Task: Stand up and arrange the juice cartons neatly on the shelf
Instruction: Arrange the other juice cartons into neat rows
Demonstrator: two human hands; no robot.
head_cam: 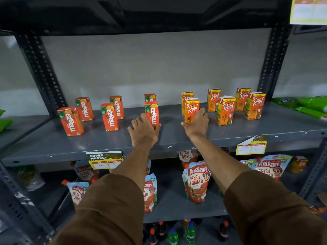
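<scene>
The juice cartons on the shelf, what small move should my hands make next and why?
Probably let go: the left hand touches a front Maaza carton, the right hand a front Real carton. Both stand upright, each before its back carton.

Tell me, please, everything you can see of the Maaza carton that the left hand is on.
The Maaza carton is a small upright box, apparently coated card, orange-red with white "maaza" lettering running up its face and a green corner badge reading 10. It stands on the grey metal shelf, about mid-width, directly in front of a second Maaza carton. The left hand touches its lower part, thumb at its right side. It looks intact.
</scene>
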